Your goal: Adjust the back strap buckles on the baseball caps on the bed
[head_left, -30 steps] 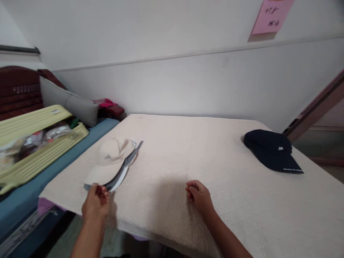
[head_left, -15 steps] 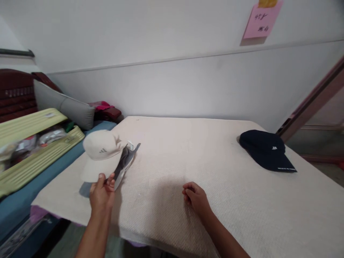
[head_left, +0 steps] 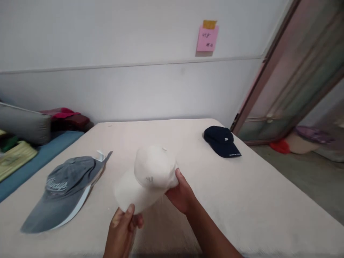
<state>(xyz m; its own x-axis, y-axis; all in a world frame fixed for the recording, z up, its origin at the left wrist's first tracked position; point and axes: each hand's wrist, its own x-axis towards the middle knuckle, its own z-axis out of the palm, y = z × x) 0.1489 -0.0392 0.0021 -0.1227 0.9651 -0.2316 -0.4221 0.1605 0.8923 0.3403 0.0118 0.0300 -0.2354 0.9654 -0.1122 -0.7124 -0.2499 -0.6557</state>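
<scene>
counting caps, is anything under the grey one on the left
A thin white edge shows under the brim of the grey cap, and a white tab pokes out behind the crown. The rest is covered by the cap, so what it is cannot be told.

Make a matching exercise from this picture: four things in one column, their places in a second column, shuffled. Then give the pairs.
Things
1. cream cap
2. grey cap
3. navy cap
4. pink note

Places
A. stuck on the wall
B. held between the left hand at the brim and the right hand at the crown
C. lying on the table, far right side
D. lying on the table, left side

Pairs: 1-B, 2-D, 3-C, 4-A
</scene>
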